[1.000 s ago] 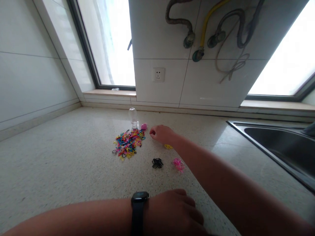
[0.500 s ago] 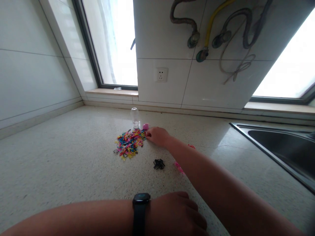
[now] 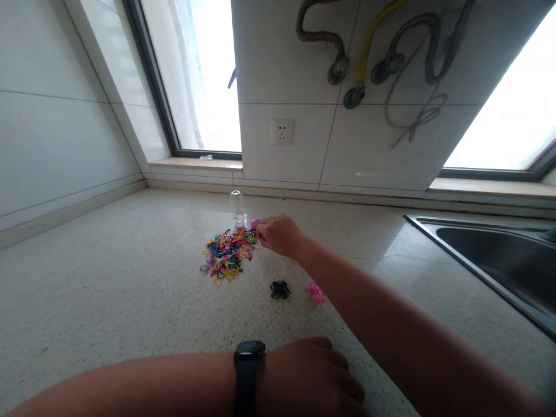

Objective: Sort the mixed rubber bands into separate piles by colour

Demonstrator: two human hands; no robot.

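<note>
A multicoloured pile of small rubber bands [image 3: 228, 252] lies on the speckled counter. At its upper right edge is my right hand [image 3: 278, 234], its fingers pinched together; what lies between the fingertips is too small to make out. A pink lid-like piece [image 3: 255, 222] shows just behind those fingertips, partly covered. My left hand [image 3: 310, 379], with a black watch [image 3: 249, 350] on its wrist, rests low in the view with curled fingers, and nothing shows in it. Between the hands are a small black heap of bands [image 3: 280, 289] and a pink heap [image 3: 316, 293].
Behind the pile stands a clear bottle [image 3: 237, 208], seemingly upside down. A steel sink [image 3: 417, 223] is set into the counter [image 3: 143, 301] at the right. The tiled wall has a socket [image 3: 284, 132] and hoses [image 3: 324, 36] above.
My right hand has shifted slightly up, now partly covering the pink piece. More of the pink heap shows beside my forearm, and the red bands behind it are hidden. My left hand stays put.
</note>
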